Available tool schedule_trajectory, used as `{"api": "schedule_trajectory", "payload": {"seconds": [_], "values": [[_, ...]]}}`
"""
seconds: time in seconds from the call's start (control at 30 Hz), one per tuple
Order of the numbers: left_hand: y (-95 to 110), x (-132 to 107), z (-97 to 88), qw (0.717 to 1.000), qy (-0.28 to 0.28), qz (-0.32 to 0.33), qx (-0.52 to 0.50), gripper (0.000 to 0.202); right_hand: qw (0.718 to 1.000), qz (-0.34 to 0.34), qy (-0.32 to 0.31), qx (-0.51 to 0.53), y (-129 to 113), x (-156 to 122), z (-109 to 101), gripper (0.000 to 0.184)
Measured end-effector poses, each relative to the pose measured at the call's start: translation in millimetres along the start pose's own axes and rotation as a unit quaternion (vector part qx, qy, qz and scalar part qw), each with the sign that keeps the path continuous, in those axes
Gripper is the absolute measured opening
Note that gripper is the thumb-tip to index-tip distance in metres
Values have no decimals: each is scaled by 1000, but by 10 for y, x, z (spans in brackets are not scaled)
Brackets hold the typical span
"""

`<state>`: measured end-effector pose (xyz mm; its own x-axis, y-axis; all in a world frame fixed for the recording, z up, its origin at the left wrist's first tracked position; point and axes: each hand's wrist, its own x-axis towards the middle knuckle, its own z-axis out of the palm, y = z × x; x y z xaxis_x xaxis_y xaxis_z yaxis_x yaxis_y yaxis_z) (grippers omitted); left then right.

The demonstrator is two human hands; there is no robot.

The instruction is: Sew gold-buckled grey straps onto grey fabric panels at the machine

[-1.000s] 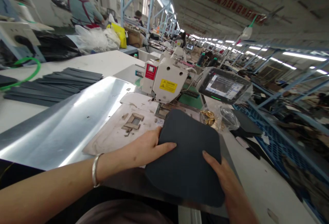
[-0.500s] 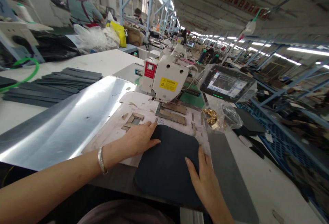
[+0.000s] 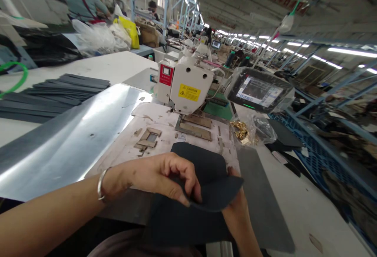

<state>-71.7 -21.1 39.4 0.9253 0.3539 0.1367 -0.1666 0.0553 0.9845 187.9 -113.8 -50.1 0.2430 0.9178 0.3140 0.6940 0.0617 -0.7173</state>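
Note:
A dark blue-grey sheet panel [image 3: 198, 158] with rounded corners lies in front of me, partly over the pale template. One flap of it is curled up toward me. My left hand [image 3: 173, 174] pinches the edge of that flap between thumb and fingers. On the panel's right side, my right hand [image 3: 237, 202] holds its edge; the raised flap covers part of its fingers. Whether this is one sheet or stacked layers, I cannot tell. Just beyond stands a white sewing machine [image 3: 191, 80] over a metal clamp frame [image 3: 194, 129] on the pale template [image 3: 118, 147].
A stack of dark strips [image 3: 55, 96] lies left, beside a shiny metal plate [image 3: 79, 119]. A touchscreen [image 3: 256, 92] stands right of the machine, near a plastic bag of gold-coloured pieces [image 3: 241, 131]. Dark panels [image 3: 284, 133] lie far right. A person [image 3: 84, 1] is at back left.
My left hand has moved from the panel's far left corner toward me and now pinches a lifted flap. The panel, flat before, is curled up. My right hand's fingers are now partly behind it.

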Motion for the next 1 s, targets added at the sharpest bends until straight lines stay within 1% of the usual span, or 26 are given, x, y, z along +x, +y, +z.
{"api": "schedule_trajectory", "payload": {"seconds": [0.03,0.07,0.1,0.13,0.17,0.2,0.23,0.27,0.3,0.33,0.37,0.4,0.47,0.5,0.57,0.63,0.67,0.73,0.8,0.9,0.93,1.0], "values": [[-3,37,-1,998,-1,-11,-58,30,1000,-8,-1,10,-12,-6,2,70],[-22,79,-21,996,19,-15,-90,34,1000,-14,2,14,-28,-18,-2,61],[-54,122,-56,994,58,-18,-92,35,1000,-15,11,14,-48,-37,-16,50],[-96,161,-99,992,105,-20,-64,34,1000,-11,23,14,-69,-58,-44,40],[-144,192,-143,989,147,-23,-2,34,999,3,36,16,-86,-75,-92,33],[-193,213,-179,981,170,-24,88,38,998,28,49,21,-98,-81,-162,30],[-242,224,-202,965,173,-23,194,45,996,58,67,27,-100,-65,-256,31],[-287,226,-208,940,159,-18,302,53,991,90,91,29,-90,-19,-371,33],[-328,221,-198,907,138,-7,397,62,985,119,119,26,-66,63,-501,37],[-362,215,-175,874,116,3,471,70,979,140,149,17,-26,183,-634,40],[-387,210,-147,847,100,9,523,75,972,157,173,5,27,337,-761,44],[-402,210,-122,827,87,11,556,78,969,166,184,5,93,518,-870,45],[-407,228,-116,805,75,14,588,72,964,182,189,52,248,914,-998,46],[-402,245,-143,799,81,16,596,67,964,192,169,75,328,1106,-1010,45],[-393,288,-252,786,118,8,607,58,968,190,127,104,479,1438,-941,45],[-404,324,-389,780,154,-21,606,51,975,169,82,116,598,1681,-791,45],[-416,336,-449,783,161,-36,599,48,978,157,63,123,641,1772,-705,45],[-443,347,-524,800,154,-55,578,42,978,146,31,143,688,1914,-539,42],[-448,344,-544,816,153,-58,555,40,974,150,7,168,688,2022,-391,40],[-402,311,-546,837,164,-58,518,35,968,157,-37,191,632,2154,-190,42],[-382,287,-556,842,166,-59,511,34,970,150,-49,186,607,2191,-122,41],[-359,216,-598,840,171,-63,511,33,984,98,-50,141,557,2249,20,37]]}}
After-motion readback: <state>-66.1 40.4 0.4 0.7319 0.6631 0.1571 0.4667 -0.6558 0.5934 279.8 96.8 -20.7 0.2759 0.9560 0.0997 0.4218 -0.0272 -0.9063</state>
